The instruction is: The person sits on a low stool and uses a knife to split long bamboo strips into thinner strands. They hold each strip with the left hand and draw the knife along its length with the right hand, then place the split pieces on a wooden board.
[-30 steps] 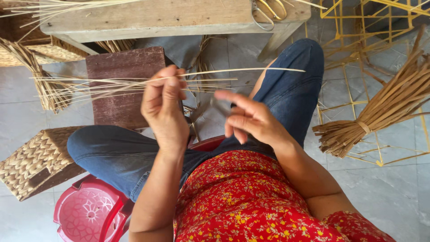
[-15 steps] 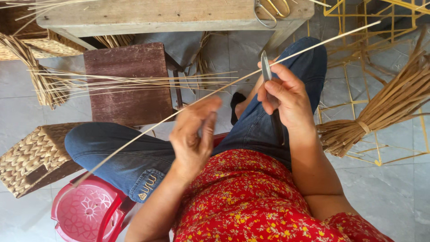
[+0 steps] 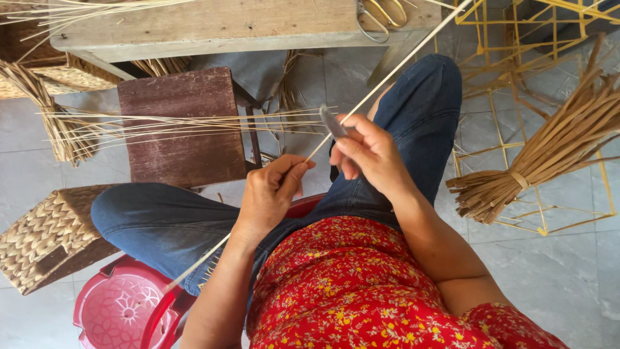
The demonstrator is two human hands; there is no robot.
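Observation:
A long thin pale cane strip [image 3: 394, 68] runs diagonally from my left thigh up past the bench. My left hand [image 3: 271, 194] pinches this strip between thumb and fingers above my lap. My right hand [image 3: 368, 152] grips a small knife [image 3: 332, 121] with a grey blade, held against the strip just above my left hand. A loose bundle of similar thin strips [image 3: 181, 123] lies across a dark brown wooden stool [image 3: 181, 148] beyond my left knee.
A wooden bench [image 3: 213, 22] with scissors [image 3: 381, 16] on it stands ahead. A tied bundle of flat reeds [image 3: 549, 155] and yellow wire frames [image 3: 516, 39] lie on the right. On the left are a woven basket [image 3: 45, 236] and a red plastic stool [image 3: 123, 310].
My left hand let go of the strip bundle and took one long strip. My right hand, open a second ago, now holds the knife against that strip.

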